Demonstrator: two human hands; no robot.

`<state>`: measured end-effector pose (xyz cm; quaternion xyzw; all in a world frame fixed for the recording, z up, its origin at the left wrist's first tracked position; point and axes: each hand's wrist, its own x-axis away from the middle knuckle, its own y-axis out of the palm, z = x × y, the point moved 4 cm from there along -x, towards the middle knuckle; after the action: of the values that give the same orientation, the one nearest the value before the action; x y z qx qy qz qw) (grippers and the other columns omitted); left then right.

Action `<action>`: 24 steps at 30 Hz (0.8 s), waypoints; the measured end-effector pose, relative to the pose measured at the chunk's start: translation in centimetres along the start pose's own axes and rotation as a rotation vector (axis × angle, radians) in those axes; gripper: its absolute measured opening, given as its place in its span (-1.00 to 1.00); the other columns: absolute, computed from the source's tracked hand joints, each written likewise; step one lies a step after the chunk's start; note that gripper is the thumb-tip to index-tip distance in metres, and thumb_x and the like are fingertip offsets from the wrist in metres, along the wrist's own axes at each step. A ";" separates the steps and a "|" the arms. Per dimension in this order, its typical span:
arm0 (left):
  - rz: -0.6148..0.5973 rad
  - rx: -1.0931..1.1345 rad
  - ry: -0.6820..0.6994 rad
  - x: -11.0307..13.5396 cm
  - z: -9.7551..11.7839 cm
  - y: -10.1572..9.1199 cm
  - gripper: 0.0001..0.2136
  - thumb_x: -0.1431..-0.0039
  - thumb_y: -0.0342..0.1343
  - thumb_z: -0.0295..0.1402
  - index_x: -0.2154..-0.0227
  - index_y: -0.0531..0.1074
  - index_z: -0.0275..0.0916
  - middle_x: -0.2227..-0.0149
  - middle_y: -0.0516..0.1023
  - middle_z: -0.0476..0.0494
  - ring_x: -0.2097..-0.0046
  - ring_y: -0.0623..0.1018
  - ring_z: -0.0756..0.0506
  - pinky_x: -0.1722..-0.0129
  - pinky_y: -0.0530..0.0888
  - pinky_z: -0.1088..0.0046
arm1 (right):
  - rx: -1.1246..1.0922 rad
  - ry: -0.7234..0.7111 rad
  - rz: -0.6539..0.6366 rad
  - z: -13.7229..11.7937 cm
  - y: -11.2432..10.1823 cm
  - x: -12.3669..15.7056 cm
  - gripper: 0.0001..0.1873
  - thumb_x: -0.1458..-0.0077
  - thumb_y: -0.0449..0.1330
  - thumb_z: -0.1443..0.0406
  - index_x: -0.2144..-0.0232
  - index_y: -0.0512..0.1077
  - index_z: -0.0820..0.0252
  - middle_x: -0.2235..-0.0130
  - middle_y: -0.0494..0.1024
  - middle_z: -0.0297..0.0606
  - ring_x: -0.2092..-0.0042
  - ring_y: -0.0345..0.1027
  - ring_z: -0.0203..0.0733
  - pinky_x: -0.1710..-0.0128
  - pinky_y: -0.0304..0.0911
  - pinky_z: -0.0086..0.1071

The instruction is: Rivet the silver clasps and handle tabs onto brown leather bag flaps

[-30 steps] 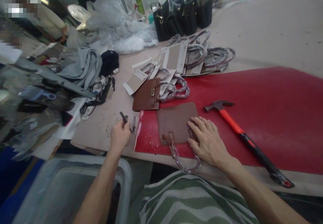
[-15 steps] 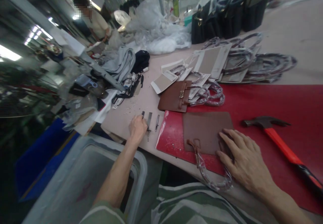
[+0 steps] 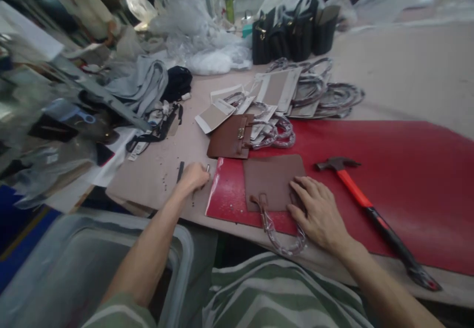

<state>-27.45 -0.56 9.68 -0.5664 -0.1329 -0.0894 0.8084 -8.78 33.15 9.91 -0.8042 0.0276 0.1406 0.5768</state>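
Observation:
My right hand [image 3: 320,212] lies flat, fingers spread, on the lower right corner of a brown leather panel [image 3: 272,180] on the red mat [image 3: 407,180]. A plastic-wrapped handle [image 3: 277,234] hangs from the panel's front edge over the table edge. My left hand [image 3: 194,176] is closed over small metal punch tools [image 3: 206,170] on the tan board, just left of the mat; another dark punch [image 3: 180,171] lies beside it.
A hammer [image 3: 365,204] with an orange and black handle lies on the mat to the right. A finished brown bag flap [image 3: 229,143], wrapped handles [image 3: 314,91], black bags [image 3: 292,34], plastic sheeting and clothes fill the far table. A grey tub [image 3: 92,264] stands below left. Other people work far off.
My left hand has shifted slightly right and closed over the metal tools near the mat's edge. The right hand stays flat on the leather panel. The camera swung back right.

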 end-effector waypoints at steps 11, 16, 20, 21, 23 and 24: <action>-0.081 1.422 0.154 9.4 8.9 3.4 -0.58 0.09 0.39 -0.20 0.26 0.31 -0.24 0.41 0.63 -0.05 0.36 0.67 -0.10 0.28 0.59 0.40 | -0.022 0.019 -0.001 -0.1 -0.1 0.1 -0.48 -0.27 0.10 0.16 -0.20 0.34 0.27 -0.28 0.29 0.02 -0.29 0.10 0.19 -0.28 0.06 0.09; -0.207 1.348 0.330 11.1 14.4 7.3 -0.76 -0.14 0.28 -0.25 0.27 0.36 -0.25 0.25 0.68 -0.17 0.21 0.67 -0.08 0.16 0.57 0.45 | -0.027 0.020 -0.002 -0.1 0.1 0.1 -0.48 -0.27 0.11 0.18 -0.21 0.33 0.25 -0.29 0.28 0.01 -0.30 0.08 0.18 -0.29 0.04 0.08; -0.243 1.297 0.319 10.8 14.9 8.6 -0.80 -0.10 0.28 -0.30 0.30 0.41 -0.27 0.20 0.65 -0.17 0.24 0.68 -0.09 0.25 0.58 0.49 | -0.029 0.030 -0.004 -0.1 0.0 0.1 -0.48 -0.26 0.12 0.17 -0.20 0.35 0.29 -0.28 0.30 0.02 -0.30 0.09 0.19 -0.29 0.04 0.08; -0.238 1.289 0.314 10.7 14.7 8.8 -0.80 -0.09 0.29 -0.31 0.30 0.42 -0.28 0.19 0.64 -0.17 0.26 0.69 -0.08 0.27 0.59 0.49 | -0.031 0.032 -0.003 -0.2 0.0 0.1 -0.48 -0.26 0.12 0.17 -0.20 0.35 0.29 -0.27 0.30 0.03 -0.29 0.10 0.19 -0.29 0.04 0.08; -0.207 1.275 0.322 10.7 14.5 8.9 -0.80 -0.09 0.29 -0.31 0.31 0.43 -0.28 0.18 0.62 -0.16 0.27 0.69 -0.08 0.27 0.60 0.49 | -0.034 0.035 0.002 -0.2 -0.1 0.1 -0.48 -0.25 0.12 0.17 -0.19 0.35 0.29 -0.26 0.31 0.03 -0.29 0.11 0.19 -0.29 0.05 0.08; -0.193 1.275 0.329 10.7 14.5 8.9 -0.80 -0.09 0.29 -0.31 0.31 0.42 -0.28 0.20 0.62 -0.15 0.26 0.69 -0.08 0.27 0.60 0.48 | -0.036 0.036 0.004 -0.2 -0.1 0.1 -0.48 -0.25 0.12 0.17 -0.19 0.35 0.28 -0.26 0.32 0.03 -0.29 0.11 0.19 -0.29 0.05 0.08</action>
<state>-16.35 16.13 9.80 0.0584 -0.0847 -0.1507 0.9832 -8.63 33.06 10.07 -0.8167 0.0372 0.1280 0.5615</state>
